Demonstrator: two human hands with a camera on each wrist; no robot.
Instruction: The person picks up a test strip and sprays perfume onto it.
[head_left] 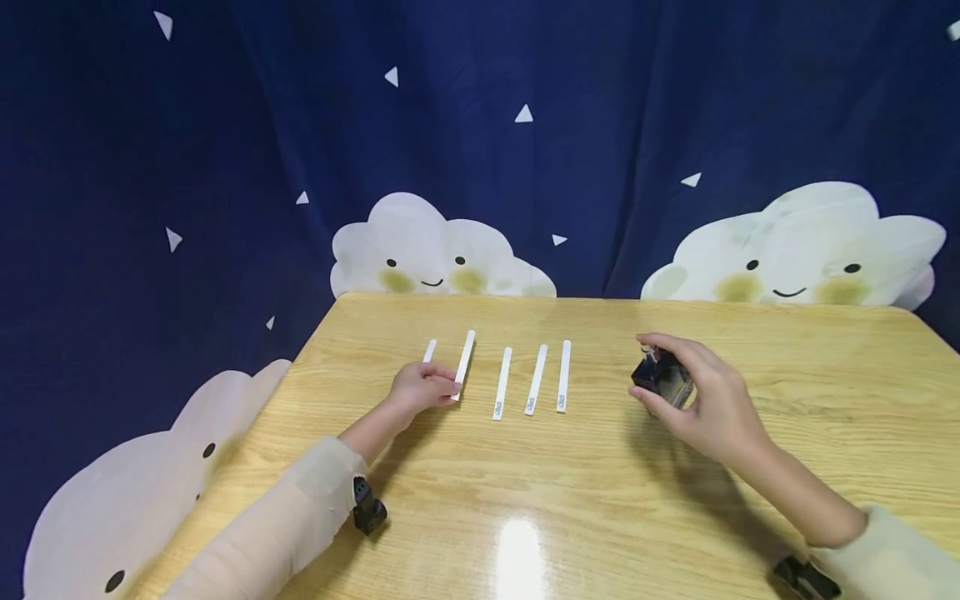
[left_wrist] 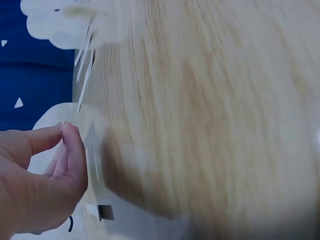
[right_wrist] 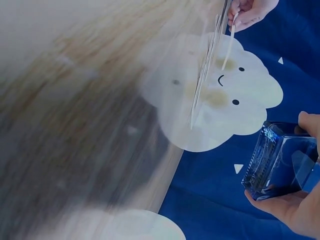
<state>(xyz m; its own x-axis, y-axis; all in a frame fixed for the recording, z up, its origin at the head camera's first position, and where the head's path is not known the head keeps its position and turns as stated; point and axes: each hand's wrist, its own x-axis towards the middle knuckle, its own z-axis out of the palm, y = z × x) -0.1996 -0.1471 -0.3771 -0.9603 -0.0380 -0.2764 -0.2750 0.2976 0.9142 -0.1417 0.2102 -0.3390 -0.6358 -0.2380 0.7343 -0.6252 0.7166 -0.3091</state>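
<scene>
One white paper strip point(head_left: 464, 363) is pinched at its near end by the left hand point(head_left: 420, 387); a dark glass bottle point(head_left: 660, 377) is gripped above the table point(head_left: 600, 500) by the right hand point(head_left: 705, 400). Three strips point(head_left: 534, 380) lie untouched.
</scene>
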